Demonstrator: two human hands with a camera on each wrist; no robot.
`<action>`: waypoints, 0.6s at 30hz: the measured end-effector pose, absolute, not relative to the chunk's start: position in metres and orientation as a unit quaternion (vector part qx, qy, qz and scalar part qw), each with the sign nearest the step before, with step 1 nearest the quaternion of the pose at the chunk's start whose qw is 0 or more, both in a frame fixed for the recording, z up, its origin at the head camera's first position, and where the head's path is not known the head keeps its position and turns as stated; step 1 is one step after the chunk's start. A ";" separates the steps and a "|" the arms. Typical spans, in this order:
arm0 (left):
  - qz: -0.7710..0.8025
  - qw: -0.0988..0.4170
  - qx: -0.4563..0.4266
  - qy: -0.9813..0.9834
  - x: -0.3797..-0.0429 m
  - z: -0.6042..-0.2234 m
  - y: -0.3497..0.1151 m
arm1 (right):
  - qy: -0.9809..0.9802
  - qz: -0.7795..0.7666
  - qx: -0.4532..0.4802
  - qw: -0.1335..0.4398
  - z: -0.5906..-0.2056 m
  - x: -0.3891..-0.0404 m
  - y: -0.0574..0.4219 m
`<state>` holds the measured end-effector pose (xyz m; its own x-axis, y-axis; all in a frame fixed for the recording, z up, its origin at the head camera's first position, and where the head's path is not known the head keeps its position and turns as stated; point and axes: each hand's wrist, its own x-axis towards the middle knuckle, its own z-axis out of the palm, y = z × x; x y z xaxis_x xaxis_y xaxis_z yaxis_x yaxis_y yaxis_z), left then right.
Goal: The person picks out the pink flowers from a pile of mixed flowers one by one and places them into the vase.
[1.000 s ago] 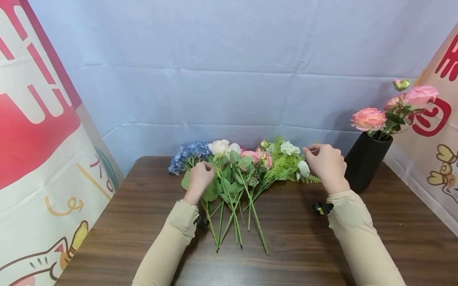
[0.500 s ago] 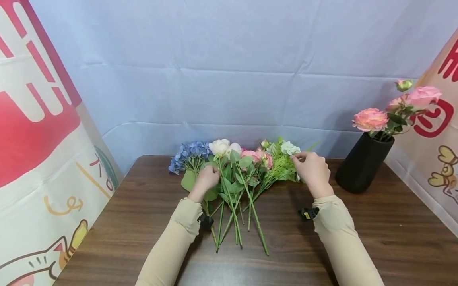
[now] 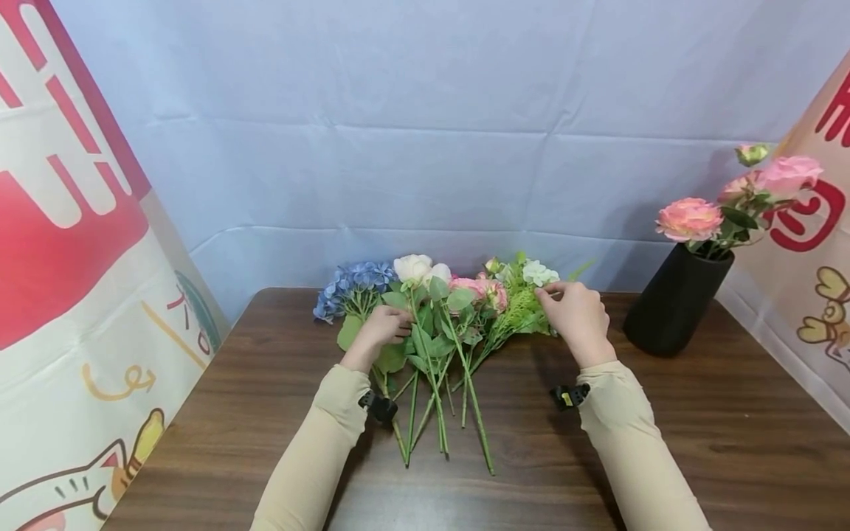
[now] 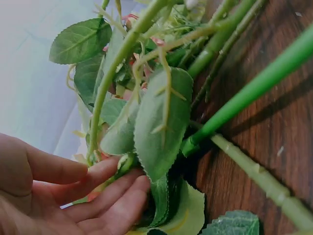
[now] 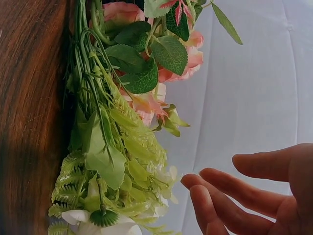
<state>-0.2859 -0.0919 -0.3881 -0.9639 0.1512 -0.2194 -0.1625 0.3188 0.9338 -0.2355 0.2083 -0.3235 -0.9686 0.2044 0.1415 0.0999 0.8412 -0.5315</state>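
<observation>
Several artificial flowers lie in a row with stems toward the front. My left hand reaches into the leaves beside the white rose, right of the blue hydrangea. In the left wrist view its fingers extend against a green bud and leaves, thumb apart from the fingertips; foliage partly covers them. My right hand is at the right end of the row, near the white blossoms and light green foliage. The right wrist view shows its fingers spread, holding nothing. Pink flowers lie between the hands.
A black vase with pink flowers stands at the right rear of the wooden table. A pale blue cloth hangs behind, and printed cloths flank both sides.
My right hand has moved left, from beside the vase to the white blossoms. My left hand has pushed further into the leaves, its fingers extending; the white rose and nearby stems have shifted slightly.
</observation>
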 end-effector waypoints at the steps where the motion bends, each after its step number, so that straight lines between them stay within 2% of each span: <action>1: 0.587 0.124 -0.005 0.800 -0.285 -0.388 -0.092 | -0.955 0.270 -0.080 0.096 -0.323 -0.235 0.209; 9: 0.606 0.033 -0.022 0.795 -0.281 -0.381 -0.090 | -0.954 0.275 -0.077 0.094 -0.321 -0.232 0.208; 18: 0.552 -0.035 -0.028 0.833 -0.275 -0.372 -0.090 | -0.954 0.273 -0.068 0.100 -0.325 -0.235 0.208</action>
<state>-0.2750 -0.0895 -0.3719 -0.9960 -0.0852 0.0275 -0.0078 0.3892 0.9211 -0.2347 0.2081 -0.3252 -0.9709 0.1845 0.1530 0.0758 0.8420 -0.5342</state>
